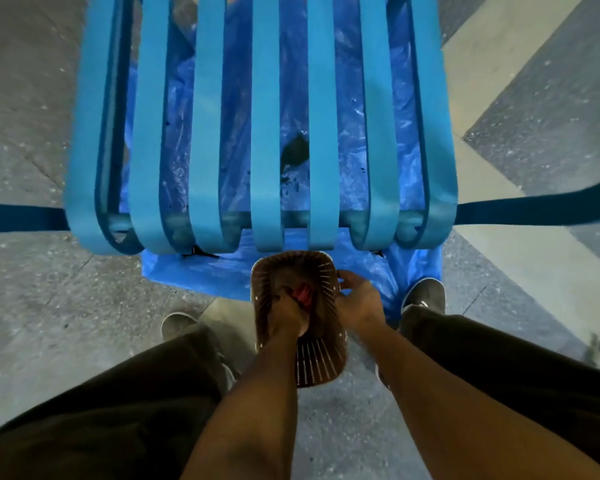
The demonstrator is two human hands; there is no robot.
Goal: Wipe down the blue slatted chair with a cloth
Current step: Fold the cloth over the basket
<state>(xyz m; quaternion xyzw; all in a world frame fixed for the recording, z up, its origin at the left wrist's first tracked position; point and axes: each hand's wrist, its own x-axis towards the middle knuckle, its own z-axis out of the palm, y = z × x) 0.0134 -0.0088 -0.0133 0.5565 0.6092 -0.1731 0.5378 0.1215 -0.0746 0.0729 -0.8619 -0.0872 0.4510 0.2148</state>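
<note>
The blue slatted chair (264,133) fills the upper half of the head view, its curved slat ends toward me. In front of it a brown slatted basket (321,362) stands on the floor. My left hand (288,315) reaches down inside the basket, its fingers closed on a red cloth (303,294). My right hand (359,301) rests on the basket's right rim with its fingers spread against the outer wall.
A blue plastic sheet (201,271) lies under the chair, with a dark wet patch (295,150) showing between the slats. My shoes (425,294) and dark trousers flank the basket. Grey speckled floor lies all around, and dark blue bars extend left and right.
</note>
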